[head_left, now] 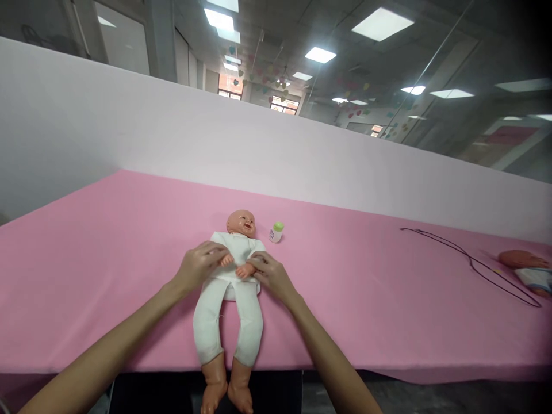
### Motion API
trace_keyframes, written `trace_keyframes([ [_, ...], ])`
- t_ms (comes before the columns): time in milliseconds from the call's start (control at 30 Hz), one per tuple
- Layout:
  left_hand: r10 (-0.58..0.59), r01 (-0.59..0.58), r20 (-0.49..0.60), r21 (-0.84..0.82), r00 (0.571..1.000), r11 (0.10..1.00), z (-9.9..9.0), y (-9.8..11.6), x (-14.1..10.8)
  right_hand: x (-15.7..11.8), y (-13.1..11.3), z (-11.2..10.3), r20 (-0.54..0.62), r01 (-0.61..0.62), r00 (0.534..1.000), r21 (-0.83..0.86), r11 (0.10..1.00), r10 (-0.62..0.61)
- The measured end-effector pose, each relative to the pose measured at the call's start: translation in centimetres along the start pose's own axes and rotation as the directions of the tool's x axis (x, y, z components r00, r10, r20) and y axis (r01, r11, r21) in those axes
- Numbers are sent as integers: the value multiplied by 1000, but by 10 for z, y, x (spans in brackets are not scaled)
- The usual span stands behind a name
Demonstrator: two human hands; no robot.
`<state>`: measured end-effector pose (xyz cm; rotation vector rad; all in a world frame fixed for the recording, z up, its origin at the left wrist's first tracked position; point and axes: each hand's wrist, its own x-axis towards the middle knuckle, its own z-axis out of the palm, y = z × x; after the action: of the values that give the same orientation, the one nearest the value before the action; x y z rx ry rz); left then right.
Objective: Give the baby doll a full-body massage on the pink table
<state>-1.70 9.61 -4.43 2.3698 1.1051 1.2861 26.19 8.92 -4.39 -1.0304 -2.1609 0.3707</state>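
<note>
A baby doll [235,247] in white cloth lies on its back on the pink-covered table [129,230], head toward the wall and feet past the front edge. My left hand [202,263] is closed on the doll's arm on the left, near its small hand. On the other side, my right hand [272,273] has its fingers wrapped round the doll's other forearm. Both doll hands rest over its belly. Just right of the doll's head stands a small white jar [276,232] with a green lid, touched by neither hand.
A thin black cord [468,259] lies looped on the table to the right. At the far right edge is another doll [528,267], partly cut off. A white partition [276,155] runs along the back, with glass above it. Something dark stands under the front edge.
</note>
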Motion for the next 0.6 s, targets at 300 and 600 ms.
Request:
trace_keyframes([
  [300, -396, 334, -213, -275, 893, 901, -7, -17, -1, 1, 30, -5, -319, -266, 846, 442, 857, 427],
  [600, -925, 458, -176, -828, 337, 324, -27, -74, -10, -13, 74, -16, -222, -391, 543, 786, 478, 810],
])
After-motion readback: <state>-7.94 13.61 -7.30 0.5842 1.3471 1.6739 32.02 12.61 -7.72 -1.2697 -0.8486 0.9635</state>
